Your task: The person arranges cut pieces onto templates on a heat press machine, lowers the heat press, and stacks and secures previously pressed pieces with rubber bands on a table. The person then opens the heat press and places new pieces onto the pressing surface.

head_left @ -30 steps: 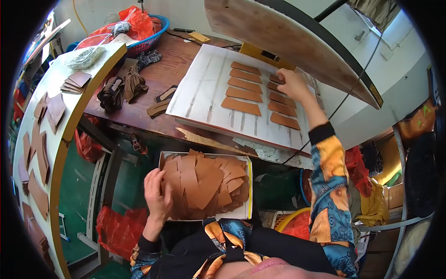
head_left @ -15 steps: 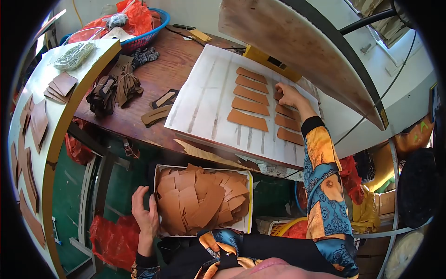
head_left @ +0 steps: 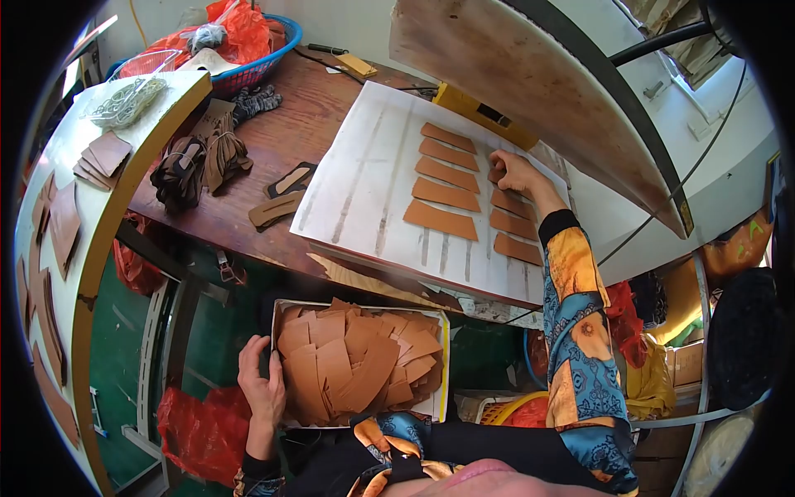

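My right hand (head_left: 515, 176) reaches over the white board (head_left: 352, 178), its fingers closed on a small brown leather piece (head_left: 496, 175) at the upper end of the right column. Several brown leather pieces (head_left: 440, 219) lie in a column to its left, and more pieces (head_left: 513, 224) lie below the hand, partly beside my sleeve. My left hand (head_left: 262, 388) is beside the left wall of a white box (head_left: 445, 364), fingers extended and thumb apart, close to its edge. The box is heaped with loose brown leather pieces (head_left: 356, 356).
A large tilted panel (head_left: 530, 91) stands raised over the board's right side. Dark strap bundles (head_left: 199, 161) sit on the wooden table (head_left: 306, 103). A white side table (head_left: 99, 207) at left bears stacked leather pieces. A blue basket (head_left: 290, 37) with red bags is at the back.
The view has shifted slightly. My right hand stays at the same place in the right column, its fingers a little more curled. My left hand remains beside the box.
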Tool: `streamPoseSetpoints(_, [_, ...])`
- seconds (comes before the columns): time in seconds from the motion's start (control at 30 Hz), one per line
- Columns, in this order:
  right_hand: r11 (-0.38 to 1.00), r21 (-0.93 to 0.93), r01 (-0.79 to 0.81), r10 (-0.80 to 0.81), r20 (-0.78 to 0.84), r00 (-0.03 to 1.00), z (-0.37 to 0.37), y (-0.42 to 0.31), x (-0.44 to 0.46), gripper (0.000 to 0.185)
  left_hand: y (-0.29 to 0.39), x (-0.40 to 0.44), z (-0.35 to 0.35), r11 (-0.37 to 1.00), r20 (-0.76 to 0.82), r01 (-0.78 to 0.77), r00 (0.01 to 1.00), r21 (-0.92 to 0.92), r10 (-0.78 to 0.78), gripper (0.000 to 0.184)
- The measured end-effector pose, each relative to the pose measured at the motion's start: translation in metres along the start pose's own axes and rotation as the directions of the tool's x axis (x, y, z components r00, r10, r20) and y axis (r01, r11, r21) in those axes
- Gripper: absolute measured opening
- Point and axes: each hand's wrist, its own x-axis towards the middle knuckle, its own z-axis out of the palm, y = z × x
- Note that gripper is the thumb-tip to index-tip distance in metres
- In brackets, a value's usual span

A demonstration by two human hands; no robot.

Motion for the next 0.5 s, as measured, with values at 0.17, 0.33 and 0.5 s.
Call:
streamPoseSetpoints(0.17, [1.000, -0.016, -0.015, 0.016, 0.022, 1.000, -0.0023, -0.0031, -0.0007, 0.067, 0.0019, -0.0002, 0.0023, 1.000, 0.004, 0.013, 1.000, -0.011, -0.013, 0.026])
streamPoseSetpoints(0.33, [1.000, -0.024, -0.016, 0.017, 0.050, 0.999, -0.0045, -0.0057, -0.0028, 0.068, 0.0012, -0.0003, 0.0051, 1.000, 0.012, 0.019, 1.000, -0.025, -0.019, 0.026])
streamPoseSetpoints(0.5, [0.999, -0.040, -0.018, 0.022, 0.081, 0.996, -0.0075, -0.0072, -0.0018, 0.070, 0.0004, -0.0001, 0.0060, 0.999, 0.016, 0.023, 1.000, -0.034, -0.022, 0.026])
